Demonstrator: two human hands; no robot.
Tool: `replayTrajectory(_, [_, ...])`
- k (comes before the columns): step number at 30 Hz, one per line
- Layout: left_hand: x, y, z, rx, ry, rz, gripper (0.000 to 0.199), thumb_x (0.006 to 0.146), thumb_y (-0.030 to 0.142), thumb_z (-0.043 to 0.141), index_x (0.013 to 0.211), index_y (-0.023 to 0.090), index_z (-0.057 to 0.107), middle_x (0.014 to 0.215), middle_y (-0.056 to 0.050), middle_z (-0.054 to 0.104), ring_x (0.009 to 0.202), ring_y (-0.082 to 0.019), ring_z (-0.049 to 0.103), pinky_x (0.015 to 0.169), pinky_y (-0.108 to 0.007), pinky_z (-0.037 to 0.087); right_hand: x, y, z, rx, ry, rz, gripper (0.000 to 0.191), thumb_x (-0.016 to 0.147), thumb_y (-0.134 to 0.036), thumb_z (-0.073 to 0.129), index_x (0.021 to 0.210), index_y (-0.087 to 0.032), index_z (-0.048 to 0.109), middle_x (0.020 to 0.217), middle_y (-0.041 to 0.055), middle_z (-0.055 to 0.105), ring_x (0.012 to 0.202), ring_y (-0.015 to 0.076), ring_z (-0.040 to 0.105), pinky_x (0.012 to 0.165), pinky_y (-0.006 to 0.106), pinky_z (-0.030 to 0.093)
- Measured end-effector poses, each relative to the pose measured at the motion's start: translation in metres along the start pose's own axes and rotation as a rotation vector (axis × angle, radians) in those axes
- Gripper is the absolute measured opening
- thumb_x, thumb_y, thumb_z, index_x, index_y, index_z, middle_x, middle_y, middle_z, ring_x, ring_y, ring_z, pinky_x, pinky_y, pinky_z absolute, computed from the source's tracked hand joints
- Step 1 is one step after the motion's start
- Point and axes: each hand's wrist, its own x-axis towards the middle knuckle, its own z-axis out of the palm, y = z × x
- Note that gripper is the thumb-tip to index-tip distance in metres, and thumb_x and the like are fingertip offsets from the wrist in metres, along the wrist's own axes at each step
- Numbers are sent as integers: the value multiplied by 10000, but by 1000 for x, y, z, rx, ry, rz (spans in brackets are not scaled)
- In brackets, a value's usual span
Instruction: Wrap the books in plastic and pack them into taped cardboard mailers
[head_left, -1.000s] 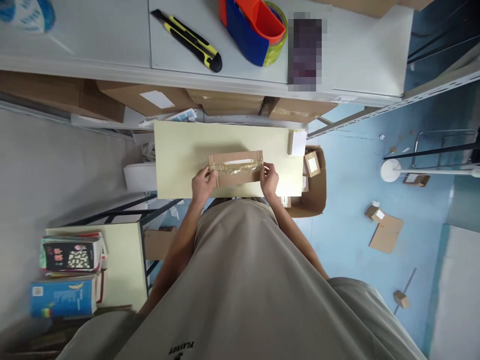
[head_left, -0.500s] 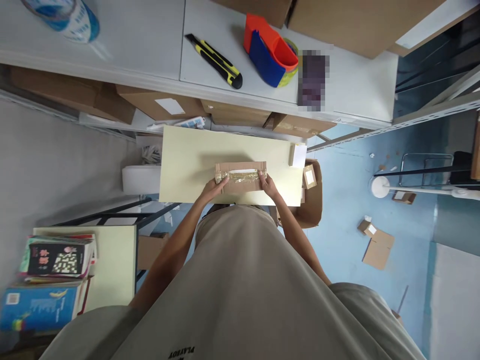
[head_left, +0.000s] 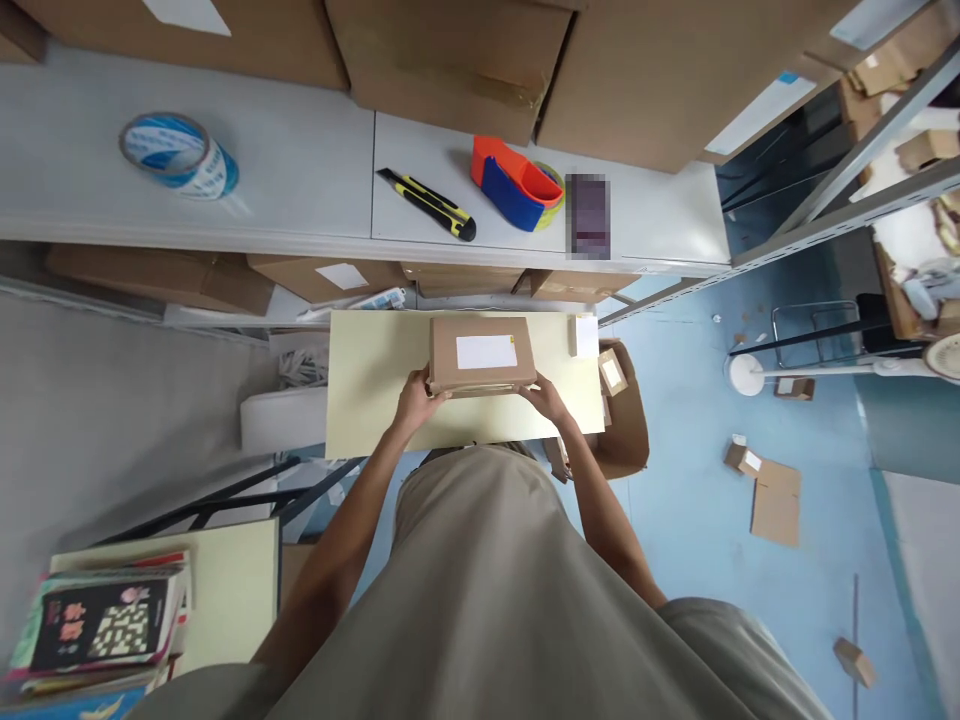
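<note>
Blue floor (head_left: 690, 560) to the right, strewn with bits of cardboard. Across the top, a long grey shelf (head_left: 300, 190). Just this side of the shelf, a pale yellow table (head_left: 379, 400); at lower left, a second pale table (head_left: 225, 590). Along the back of the shelf, big cardboard boxes (head_left: 637, 80) in a row. Beside the yellow table's right end, an open carton (head_left: 636, 430) with smaller boxes inside. On the second table, a stack of books (head_left: 105, 620).

Over the middle of the yellow table, a brown box (head_left: 442, 350), label side up (resting or just lifted, cannot tell). Left hand (head_left: 417, 402) clamped on its near left corner, thumb along the near side; right hand (head_left: 547, 398) clamped likewise on the near right corner, fingertips partly hidden.

Back on the shelf, well apart from each other: a blue and white roll of tape (head_left: 217, 175) at left, a red and blue tape dispenser (head_left: 517, 200) farther right. Between them, nearer the dispenser, a black and yellow knife (head_left: 427, 203), blade end pointing left. On the brown box, a white label (head_left: 487, 352). At the yellow table's far right corner, a small white block (head_left: 584, 336) (box or pad, cannot tell).
</note>
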Motion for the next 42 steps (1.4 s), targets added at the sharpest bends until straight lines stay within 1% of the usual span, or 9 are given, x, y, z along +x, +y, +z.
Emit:
replayTrajectory(6, [-3, -10, 30, 7, -129, -125, 705, 820, 111, 710, 1507, 178, 567, 1315, -175, 744, 1082, -285, 773, 980, -401, 612, -7, 22, 26, -213, 130, 201, 560, 886, -283, 778, 1434, -253, 668, 1224, 104, 812, 1124, 328, 767, 1025, 514, 612])
replayTrajectory(11, [-18, -21, 38, -56, -83, -130, 839, 814, 48, 596, 1631, 179, 457, 1472, -204, 679, 1263, -298, 726, 1089, -446, 585, -35, 46, 20, -242, 214, 225, 637, 908, -233, 739, 1528, -224, 596, 1500, 155, 684, 1262, 328, 722, 1105, 539, 575])
replayTrajectory(16, [-21, -4, 23, 46, 117, -27, 712, 865, 97, 526, 1573, 165, 517, 1563, -218, 591, 1390, -319, 640, 1146, -476, 548, -38, 63, -37, -377, 306, 237, 527, 984, -261, 639, 1502, -164, 624, 1491, 198, 675, 1305, 332, 702, 1150, 545, 544])
replayTrajectory(21, [-10, 57, 29, 134, 244, 146, 538, 951, 194, 530, 1485, 194, 598, 1537, -178, 616, 1486, -322, 540, 1264, -519, 434, 15, 70, -115, -517, 324, 140, 493, 1015, -232, 589, 1488, -98, 627, 1521, 229, 639, 1409, 343, 622, 1228, 539, 469])
replayTrajectory(25, [-5, 117, 67, 154, 222, 167, 456, 998, 243, 512, 1437, 217, 632, 1481, -141, 665, 1438, -306, 579, 1263, -506, 437, 79, 73, -161, -657, 223, 85, 566, 961, -153, 651, 1515, -61, 578, 1620, 260, 530, 1531, 375, 482, 1296, 587, 364])
replayTrajectory(29, [-5, 170, 127, 147, 119, 168, 426, 1008, 246, 515, 1409, 218, 655, 1442, -129, 694, 1411, -296, 598, 1251, -489, 458, 139, 82, -192, -745, 53, 29, 684, 908, -158, 767, 1542, -59, 532, 1729, 283, 366, 1615, 417, 339, 1307, 673, 296])
replayTrajectory(32, [-8, 195, 170, 126, 15, 189, 423, 1008, 237, 525, 1406, 207, 661, 1433, -132, 699, 1396, -291, 614, 1239, -477, 477, 176, 95, -210, -761, -75, -28, 723, 924, -203, 796, 1573, -79, 502, 1745, 282, 338, 1636, 423, 304, 1298, 718, 275])
replayTrajectory(37, [-21, 207, 210, 117, -51, 178, 416, 1041, 261, 502, 1424, 213, 658, 1442, -122, 695, 1400, -279, 622, 1242, -468, 483, 207, 114, -224, -824, -195, -94, 817, 870, -245, 885, 1578, -98, 505, 1727, 266, 381, 1631, 437, 311, 1308, 712, 259])
replayTrajectory(42, [-28, 202, 225, 144, -27, 93, 412, 1023, 252, 512, 1396, 229, 684, 1411, -116, 715, 1374, -292, 641, 1235, -478, 491, 198, 111, -223, -778, -112, -230, 619, 947, -285, 809, 1491, -103, 578, 1679, 235, 461, 1589, 416, 363, 1315, 678, 265])
